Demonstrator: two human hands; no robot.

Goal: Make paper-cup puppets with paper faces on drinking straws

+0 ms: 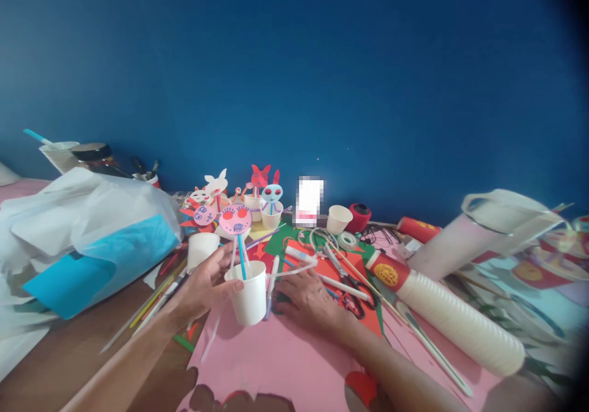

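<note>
Head view. Just left of lower centre in the frame, a white paper cup (250,298), upright or very nearly so, long axis running up and down. Up out of its mouth, a blue straw (242,257) and paler ones, leaning slightly left, with a round pink paper face (235,219) at the top. Held at the left side of the rim by the left hand (202,283), thumb on the near side, fingers behind: a narrow grip, closed on the cup.

Nearer to the cup, then, the left hand, already touching. Just to the right, apart from it, the right hand (306,292), low over the sheets, fingers bent downward; cannot tell whether pinching the bent white straw (294,269) at the fingertips. Between cup and right hand, an upright-looking marker (272,277).

Beneath, pink paper (271,363) with cut-out edges, over a brown table (69,363); hard to tell whether touched by the cup's base. Tight room on the right: scissors (339,263) beside the right hand, a long stack of cups (464,314) farther out. Behind the left hand, another white cup (202,249). At left, a bulky plastic bag (124,197). More room toward the bottom centre, over pink paper.
</note>
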